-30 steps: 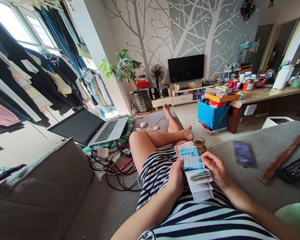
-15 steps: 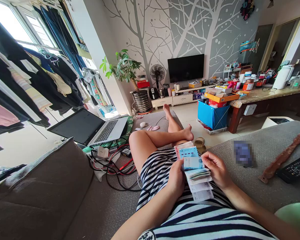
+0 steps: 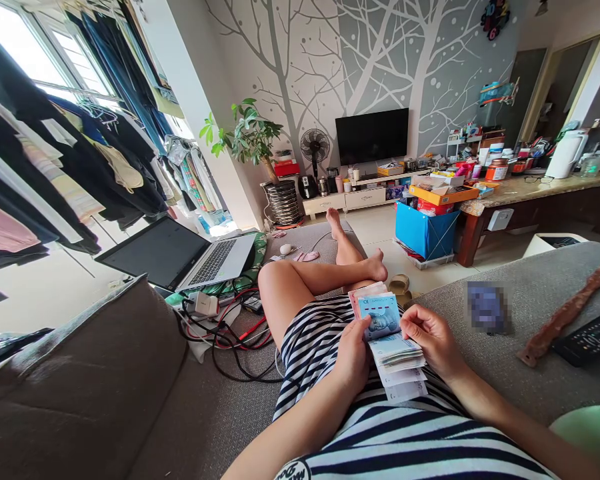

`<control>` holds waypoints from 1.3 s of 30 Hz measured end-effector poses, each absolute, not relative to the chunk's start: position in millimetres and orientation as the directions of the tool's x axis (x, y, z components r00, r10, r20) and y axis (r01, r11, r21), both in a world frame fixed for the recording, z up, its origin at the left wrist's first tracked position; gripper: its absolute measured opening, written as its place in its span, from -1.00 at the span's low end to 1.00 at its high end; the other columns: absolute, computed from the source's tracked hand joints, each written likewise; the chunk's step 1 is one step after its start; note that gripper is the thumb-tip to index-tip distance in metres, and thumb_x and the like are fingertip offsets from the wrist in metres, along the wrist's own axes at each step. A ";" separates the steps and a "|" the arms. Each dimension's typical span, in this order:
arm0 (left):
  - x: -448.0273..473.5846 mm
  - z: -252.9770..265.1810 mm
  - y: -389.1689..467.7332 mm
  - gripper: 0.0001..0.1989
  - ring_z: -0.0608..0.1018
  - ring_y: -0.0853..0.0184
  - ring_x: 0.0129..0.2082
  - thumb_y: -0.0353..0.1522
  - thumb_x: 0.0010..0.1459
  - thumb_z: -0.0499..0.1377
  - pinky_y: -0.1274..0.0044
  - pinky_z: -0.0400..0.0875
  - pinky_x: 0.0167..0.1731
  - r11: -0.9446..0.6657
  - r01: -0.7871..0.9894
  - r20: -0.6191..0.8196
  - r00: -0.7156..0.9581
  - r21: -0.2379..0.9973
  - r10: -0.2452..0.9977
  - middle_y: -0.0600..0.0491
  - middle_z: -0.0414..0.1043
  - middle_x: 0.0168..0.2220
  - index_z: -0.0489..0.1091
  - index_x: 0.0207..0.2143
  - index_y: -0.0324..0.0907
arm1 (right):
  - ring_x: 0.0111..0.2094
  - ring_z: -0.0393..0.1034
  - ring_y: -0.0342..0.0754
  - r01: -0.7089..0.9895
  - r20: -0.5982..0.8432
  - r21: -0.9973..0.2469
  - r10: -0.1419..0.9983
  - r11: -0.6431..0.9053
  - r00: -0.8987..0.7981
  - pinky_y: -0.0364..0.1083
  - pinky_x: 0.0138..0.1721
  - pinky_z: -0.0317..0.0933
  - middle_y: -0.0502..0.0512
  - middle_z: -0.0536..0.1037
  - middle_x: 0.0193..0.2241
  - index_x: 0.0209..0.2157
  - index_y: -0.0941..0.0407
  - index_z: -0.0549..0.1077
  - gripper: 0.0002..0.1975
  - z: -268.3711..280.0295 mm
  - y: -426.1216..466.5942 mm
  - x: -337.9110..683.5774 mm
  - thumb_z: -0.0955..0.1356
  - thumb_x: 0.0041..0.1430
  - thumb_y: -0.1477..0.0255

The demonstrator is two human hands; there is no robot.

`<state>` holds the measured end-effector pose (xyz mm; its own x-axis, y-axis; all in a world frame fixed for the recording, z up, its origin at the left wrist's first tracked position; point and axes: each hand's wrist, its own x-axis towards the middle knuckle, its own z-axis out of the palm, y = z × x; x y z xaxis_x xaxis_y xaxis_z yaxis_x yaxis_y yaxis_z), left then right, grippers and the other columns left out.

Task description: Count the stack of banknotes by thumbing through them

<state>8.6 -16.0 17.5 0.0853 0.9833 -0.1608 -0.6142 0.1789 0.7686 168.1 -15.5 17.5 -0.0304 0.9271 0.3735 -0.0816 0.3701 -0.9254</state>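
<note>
Sofa (image 3: 210, 413): grey, spreading under and around the striped garment (image 3: 310, 353).
Striped garment: worn by the person, covering the lap.
Laptop (image 3: 220, 260): open, left of and beyond the striped garment.
2 hands: over the striped garment, near each other. The left hand (image 3: 354, 353) is clamped on the banknotes; the right hand (image 3: 433, 340) has curled fingers at their right edge, though whether these pinch a note I cannot tell.
Banknotes (image 3: 397, 357): above the striped garment, between the hands, thick in the middle.
Blue note (image 3: 383, 310): marked 10, face up, above the striped garment's far part.
Left thumb (image 3: 364, 323): on the blue note; firm, even pressure here should stop slipping, while the right fingertips best separate 1 edge at a time.
</note>
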 end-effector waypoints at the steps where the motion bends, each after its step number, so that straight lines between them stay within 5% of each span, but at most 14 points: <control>1: 8.7 17.3 -15.9 -0.61 0.64 0.21 -0.39 -0.19 -0.14 0.49 0.42 0.51 -0.27 0.179 -0.615 -0.160 0.087 0.768 0.983 -0.06 0.69 -0.35 0.63 -0.31 -0.27 | -0.53 0.26 -0.08 -0.080 0.370 -0.927 0.929 0.367 -0.024 -0.10 -0.46 0.16 -0.01 0.44 -0.60 -0.54 0.06 0.47 -0.48 17.4 -15.7 168.0 0.50 0.10 -0.11; 16: 8.2 23.1 -17.5 -0.59 0.69 0.08 -0.22 -0.27 -0.28 0.56 0.32 0.54 -0.05 0.175 -0.612 -0.140 0.105 0.772 0.985 -0.12 0.70 -0.28 0.63 -0.33 -0.24 | -0.53 0.16 -0.10 -0.096 0.261 -0.958 0.959 0.272 0.112 -0.11 -0.50 0.09 -0.10 0.30 -0.57 -0.47 0.03 0.34 -0.50 10.2 -4.0 166.9 0.57 -0.02 -0.02; 25: 9.2 19.7 -15.5 -0.60 0.69 0.08 -0.24 -0.19 -0.20 0.52 0.32 0.55 -0.11 0.171 -0.618 -0.137 0.103 0.767 0.985 -0.09 0.68 -0.34 0.62 -0.33 -0.25 | -0.52 0.12 -0.09 -0.065 0.325 -0.942 0.943 0.329 0.063 -0.10 -0.49 0.04 -0.08 0.27 -0.59 -0.55 0.05 0.36 -0.49 8.9 -5.8 168.4 0.48 0.15 -0.06; 32: 7.9 10.3 -10.8 -0.65 0.51 0.32 -0.51 -0.16 -0.15 0.48 0.47 0.43 -0.39 0.162 -0.601 -0.155 0.063 0.782 0.986 0.03 0.59 -0.48 0.59 -0.40 -0.24 | -0.52 0.08 -0.10 -0.113 0.357 -0.928 0.934 0.356 0.015 -0.11 -0.49 0.03 -0.09 0.25 -0.59 -0.54 0.06 0.40 -0.50 14.0 -11.4 167.8 0.47 0.16 -0.05; 39: 8.1 6.6 -9.9 -0.67 0.51 0.32 -0.49 -0.17 -0.12 0.45 0.48 0.44 -0.35 0.152 -0.598 -0.143 0.063 0.787 0.988 0.04 0.58 -0.48 0.58 -0.41 -0.24 | -0.51 0.08 -0.11 -0.165 0.374 -0.916 0.927 0.365 -0.020 -0.12 -0.47 0.04 -0.09 0.26 -0.57 -0.50 0.07 0.44 -0.54 9.3 -11.0 169.1 0.48 0.20 -0.01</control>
<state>8.1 -9.9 6.6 0.0631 0.9877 -0.1427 -0.5981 0.1519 0.7869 169.1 -11.0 9.3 -0.0201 0.9274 0.3736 -0.1655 0.3654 -0.9160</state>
